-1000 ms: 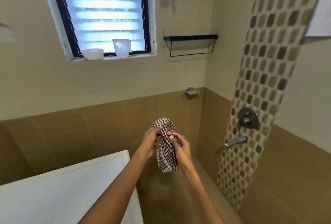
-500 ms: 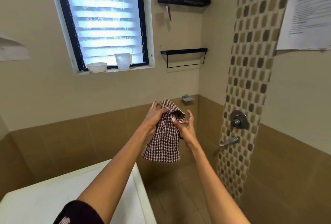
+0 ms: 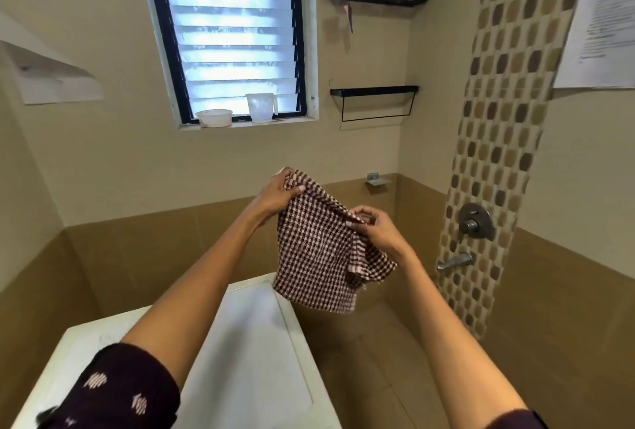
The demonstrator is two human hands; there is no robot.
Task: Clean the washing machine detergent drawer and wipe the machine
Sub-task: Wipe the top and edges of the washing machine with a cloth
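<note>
So the checked cloth [image 3: 316,250] was up in the air, spread out above the far right corner of the white washing machine [image 3: 254,342], not touching it. The left hand [image 3: 278,196] had its fingers pinched on the cloth's top corner. The right hand [image 3: 374,229] had its fingers curled in, pinching a fold on the opposite upper edge, so the cloth hung between them with the bottom part dangling loose.

The machine's flat top sat under both forearms. On the wall behind the machine was a louvred window [image 3: 233,50], with a white bowl [image 3: 213,117] and a clear jug [image 3: 261,107] on its sill. Right of the machine, a mosaic tile strip [image 3: 498,119] carried a round mixer knob [image 3: 476,221] with a tap [image 3: 455,261] just under it.
</note>
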